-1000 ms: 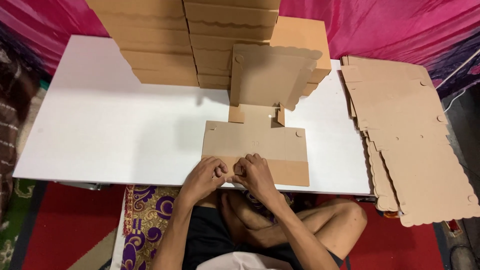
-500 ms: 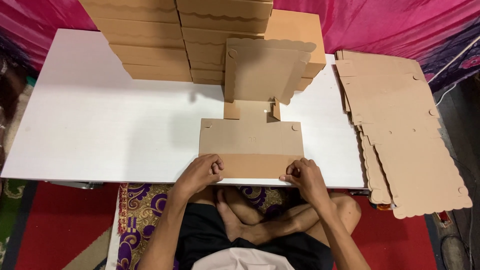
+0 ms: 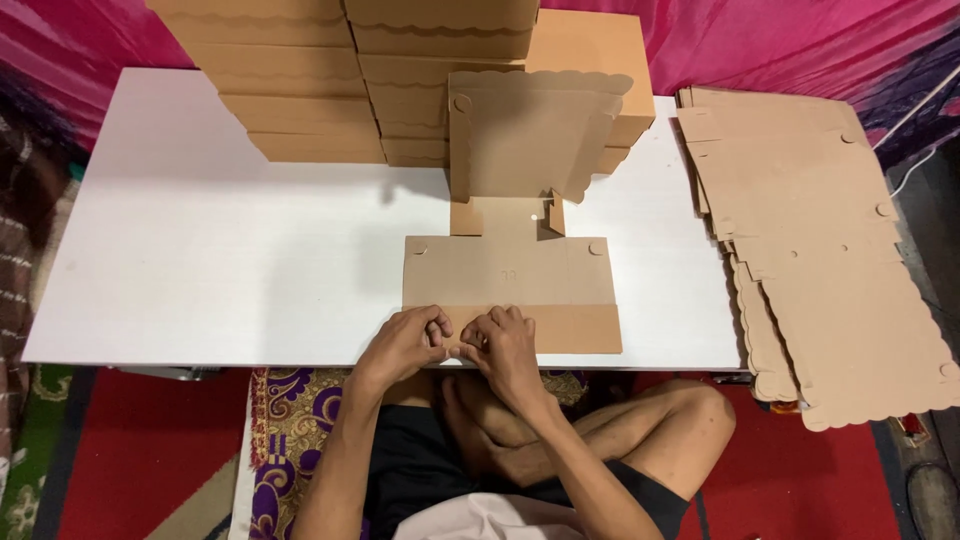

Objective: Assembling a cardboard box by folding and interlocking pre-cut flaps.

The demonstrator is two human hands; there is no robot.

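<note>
A flat brown cardboard box blank lies on the white table in front of me, its far scalloped panel standing upright. Its near flap is folded along the table's front edge. My left hand and my right hand press side by side on the left part of that flap, fingers curled, knuckles almost touching.
Stacks of folded brown boxes stand at the table's back. A pile of flat scalloped blanks lies at the right, partly hanging over the table edge. My crossed legs are below the table; a pink cloth hangs behind.
Half a second ago my hands were spread apart at the flap's two ends; now they have come back together at the flap's left part, as one second ago.
</note>
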